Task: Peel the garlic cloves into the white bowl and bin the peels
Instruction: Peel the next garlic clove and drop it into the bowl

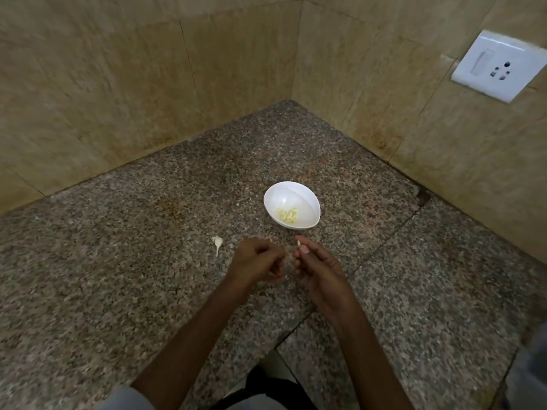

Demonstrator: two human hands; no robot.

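Observation:
A white bowl (291, 204) stands on the granite counter with several peeled garlic cloves (287, 215) inside. Just in front of it my right hand (318, 269) pinches a small garlic clove (299, 243) between thumb and fingertips. My left hand (257, 263) is close beside it with its fingers curled; a thin bit of peel seems to lie between its fingertips, but blur hides it. A garlic remnant with a stalk (217, 243) lies on the counter left of my hands.
The speckled granite counter (148, 247) runs into a corner between two tiled walls. A white switch and socket plate (500, 65) is on the right wall. The counter's front edge is near my forearms. No bin is in view.

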